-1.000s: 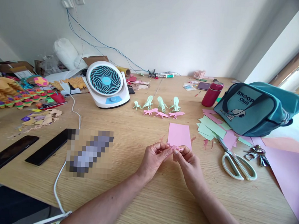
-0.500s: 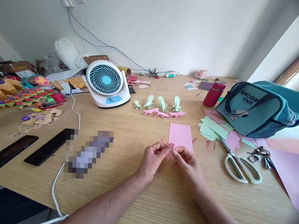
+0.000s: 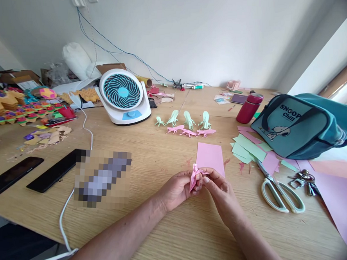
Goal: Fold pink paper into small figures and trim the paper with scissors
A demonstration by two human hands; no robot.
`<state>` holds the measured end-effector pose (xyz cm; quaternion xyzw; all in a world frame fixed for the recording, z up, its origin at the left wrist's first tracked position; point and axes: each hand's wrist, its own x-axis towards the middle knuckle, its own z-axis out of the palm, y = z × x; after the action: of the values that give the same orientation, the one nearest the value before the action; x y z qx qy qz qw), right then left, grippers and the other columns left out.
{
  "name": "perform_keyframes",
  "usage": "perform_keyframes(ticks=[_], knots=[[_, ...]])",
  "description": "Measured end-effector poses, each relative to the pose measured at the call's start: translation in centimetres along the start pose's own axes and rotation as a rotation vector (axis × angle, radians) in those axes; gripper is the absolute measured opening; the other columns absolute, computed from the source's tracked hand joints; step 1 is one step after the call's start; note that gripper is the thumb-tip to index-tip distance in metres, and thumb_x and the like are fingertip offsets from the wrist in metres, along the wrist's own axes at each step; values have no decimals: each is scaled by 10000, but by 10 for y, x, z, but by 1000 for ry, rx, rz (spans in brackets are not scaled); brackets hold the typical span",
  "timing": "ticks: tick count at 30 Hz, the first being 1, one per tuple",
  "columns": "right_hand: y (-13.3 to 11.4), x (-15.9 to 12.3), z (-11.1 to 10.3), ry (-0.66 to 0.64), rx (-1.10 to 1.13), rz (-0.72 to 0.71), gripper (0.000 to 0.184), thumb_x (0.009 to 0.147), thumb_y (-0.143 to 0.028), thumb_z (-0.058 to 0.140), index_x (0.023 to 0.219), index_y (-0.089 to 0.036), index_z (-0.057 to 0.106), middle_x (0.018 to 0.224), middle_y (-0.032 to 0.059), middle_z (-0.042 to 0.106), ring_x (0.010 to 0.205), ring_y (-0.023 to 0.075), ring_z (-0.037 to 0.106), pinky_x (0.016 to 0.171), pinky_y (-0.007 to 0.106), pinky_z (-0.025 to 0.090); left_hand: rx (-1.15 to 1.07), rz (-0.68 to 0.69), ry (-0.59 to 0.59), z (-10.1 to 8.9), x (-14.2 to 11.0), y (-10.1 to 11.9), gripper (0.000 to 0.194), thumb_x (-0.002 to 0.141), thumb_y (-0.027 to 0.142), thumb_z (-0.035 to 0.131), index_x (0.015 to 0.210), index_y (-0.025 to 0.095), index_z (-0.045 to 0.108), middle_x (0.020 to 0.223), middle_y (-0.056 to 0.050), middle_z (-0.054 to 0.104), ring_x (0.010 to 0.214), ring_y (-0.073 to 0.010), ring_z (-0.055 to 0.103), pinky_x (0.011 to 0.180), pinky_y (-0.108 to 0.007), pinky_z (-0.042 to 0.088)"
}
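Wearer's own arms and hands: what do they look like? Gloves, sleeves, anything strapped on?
The left hand and right hand are ungloved, with no rings that I can make out. The left forearm and right forearm show no sleeve, watch, band or strapped-on cable where visible.

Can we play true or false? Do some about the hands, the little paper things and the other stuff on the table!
1. The left hand holds a pink folded paper. True.

2. The right hand holds the scissors. False: it is right up by the pink folded paper.

3. There are four green paper figures. True.

4. The red bottle is lying down. False: it stands upright.

5. The scissors lie on the table. True.
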<state>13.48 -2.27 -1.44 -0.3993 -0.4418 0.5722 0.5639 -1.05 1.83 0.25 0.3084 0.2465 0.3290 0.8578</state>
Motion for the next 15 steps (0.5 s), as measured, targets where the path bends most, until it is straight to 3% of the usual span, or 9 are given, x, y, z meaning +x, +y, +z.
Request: perform_keyframes(ticks=[3,9,11,15], knots=[[-3,0,1,-7,3,-5,223,854,-420,702,975,-233,680,873,20,638,713,150,598,708,307,525,74,9,17,0,-1,-2,264,747,354,777,734,127,645,688,-7,487,627,-89,425,571,-218,320],[-10,1,4,37,-62,-75,248,808,-471,727,811,-224,710,1026,49,595,706,146,596,648,306,545,307,81,1,2,-2,-4,359,772,467,753,698,146,609,689,-5,493,641,-99,423,577,-215,321],[-10,2,4,36,-96,-107,248,806,-466,730,809,-219,708,999,48,596,704,148,597,650,310,541,440,162,31,2,-1,-4,388,809,495,703,672,151,588,681,-1,497,663,-113,435,628,-226,364],[-2,2,0,137,-202,-191,201,847,-426,708,842,-228,675,863,37,653,823,187,623,830,357,511,688,389,186,1,-2,-1,369,896,490,586,737,161,642,744,-15,585,778,-157,529,774,-266,431]])
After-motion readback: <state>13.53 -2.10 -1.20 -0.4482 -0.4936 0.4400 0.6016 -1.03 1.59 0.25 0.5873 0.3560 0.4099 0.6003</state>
